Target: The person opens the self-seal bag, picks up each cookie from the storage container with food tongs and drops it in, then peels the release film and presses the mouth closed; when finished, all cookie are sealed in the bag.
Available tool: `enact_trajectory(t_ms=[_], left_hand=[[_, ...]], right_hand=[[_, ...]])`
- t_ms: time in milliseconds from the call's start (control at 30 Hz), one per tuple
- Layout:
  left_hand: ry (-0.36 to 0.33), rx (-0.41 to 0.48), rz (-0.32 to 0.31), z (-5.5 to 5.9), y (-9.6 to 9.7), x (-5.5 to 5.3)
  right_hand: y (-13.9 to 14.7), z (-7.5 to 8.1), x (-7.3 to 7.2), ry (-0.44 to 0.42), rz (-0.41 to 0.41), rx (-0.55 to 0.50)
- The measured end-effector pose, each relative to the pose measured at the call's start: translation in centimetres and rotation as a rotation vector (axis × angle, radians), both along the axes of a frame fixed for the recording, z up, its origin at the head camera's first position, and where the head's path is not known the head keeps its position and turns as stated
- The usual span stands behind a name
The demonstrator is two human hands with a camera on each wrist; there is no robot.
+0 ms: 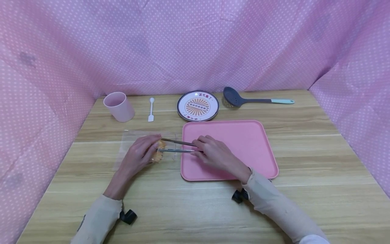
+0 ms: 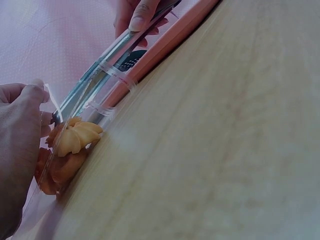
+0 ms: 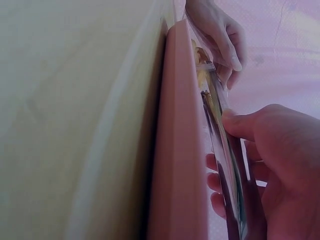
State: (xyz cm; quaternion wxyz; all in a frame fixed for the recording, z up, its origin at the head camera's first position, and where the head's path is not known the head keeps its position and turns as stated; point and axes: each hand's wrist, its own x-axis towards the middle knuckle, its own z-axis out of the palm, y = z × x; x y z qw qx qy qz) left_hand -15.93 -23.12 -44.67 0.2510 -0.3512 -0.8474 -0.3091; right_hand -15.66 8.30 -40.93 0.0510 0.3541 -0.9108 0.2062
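My right hand (image 1: pixel 214 152) grips a pair of metal tongs (image 1: pixel 179 150) over the left part of the pink tray (image 1: pixel 228 171). The arms of the tongs are spread and reach left into the mouth of a clear plastic bag (image 1: pixel 129 142). Inside the bag lie several golden, ridged cookies (image 2: pixel 75 137), with the tong tips close beside them. With thumb and fingers my left hand (image 1: pixel 140 150) pinches the upper film of the bag and lifts it above the cookies. That hand partly hides the cookies in the head view.
A pink cup (image 1: pixel 123 110) and a small white spatula-like stick (image 1: pixel 151 110) are at the back left. Behind the tray lies a patterned plate (image 1: pixel 198 106). A slotted spoon (image 1: pixel 253 100) with a mint handle end rests at the back right. Pink dotted cloth (image 1: pixel 195 44) surrounds the wooden table.
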Motion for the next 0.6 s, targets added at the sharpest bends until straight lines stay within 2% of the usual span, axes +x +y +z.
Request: enact_trajectory(t_ms=[333,600], left_hand=[[-0.001,-0.003,-0.003,-0.1,0.0,0.0],[-0.011,-0.012,0.007,0.0,0.0,0.0]], right_hand=[[1.8,-0.1,0.3,0.018,0.010,-0.008],[3.9,0.2,1.1,0.024,-0.028,-0.036]])
